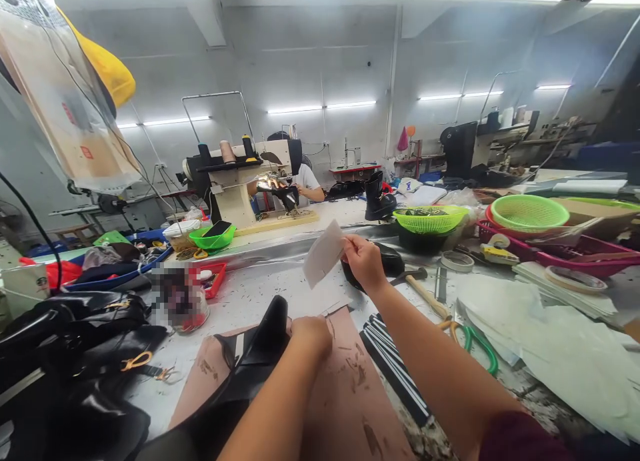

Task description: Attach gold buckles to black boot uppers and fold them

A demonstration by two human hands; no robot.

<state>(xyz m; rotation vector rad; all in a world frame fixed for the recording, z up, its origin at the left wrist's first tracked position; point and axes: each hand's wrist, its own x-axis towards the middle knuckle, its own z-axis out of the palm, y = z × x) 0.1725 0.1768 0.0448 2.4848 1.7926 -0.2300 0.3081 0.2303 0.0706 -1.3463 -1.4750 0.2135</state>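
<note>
My right hand (365,261) is raised over the bench, thumb and fingers pinching the edge of a thin whitish sheet (323,254) with a curved outline. Lower down, my left hand (311,337) is curled over a pinkish board (345,374); its fingertips are hidden, so what they grip does not show. Beside that hand, a black leather piece (250,367), shaped like a boot upper, lies across the board with a pale strip on it. Black-and-white strips (395,367) lie right of the board. Behind my right hand sits a dark rounded object (393,259), partly covered.
A hammer (427,297), green-handled scissors (480,347), tape rolls (457,261) and pale cut sheets (550,347) lie right. Black leather pieces (75,367) and a red tray (214,281) are left. Across the bench, a person (307,181) works at a sewing machine (240,187).
</note>
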